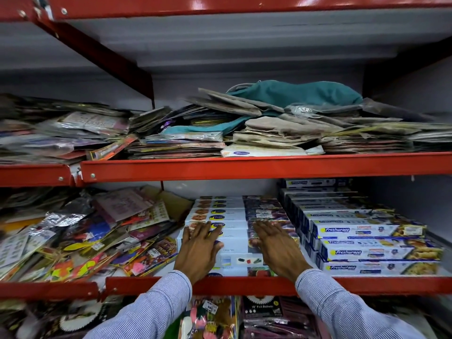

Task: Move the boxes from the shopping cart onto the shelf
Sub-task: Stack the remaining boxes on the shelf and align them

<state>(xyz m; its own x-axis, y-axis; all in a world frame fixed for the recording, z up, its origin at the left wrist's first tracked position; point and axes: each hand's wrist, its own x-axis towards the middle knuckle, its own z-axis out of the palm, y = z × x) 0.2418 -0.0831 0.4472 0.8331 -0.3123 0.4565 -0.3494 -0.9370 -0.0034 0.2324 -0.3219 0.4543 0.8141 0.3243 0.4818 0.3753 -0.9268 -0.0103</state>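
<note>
Several long white cling-film boxes (220,211) lie side by side in a row on the middle red shelf (244,285). Beside them to the right sits a row of dark purple boxes (266,211). My left hand (199,250) lies flat on the white boxes with fingers spread. On the purple boxes rests my right hand (278,250), palm down, fingers apart. Neither hand grips a box. The shopping cart is out of view.
Blue-and-white Freshwrapp boxes (371,241) are stacked at the right of the same shelf. Loose shiny packets (80,236) pile up at its left. The upper shelf (244,167) carries paper bags and a teal cloth (300,94). Foil balloon packs (264,314) fill the shelf below.
</note>
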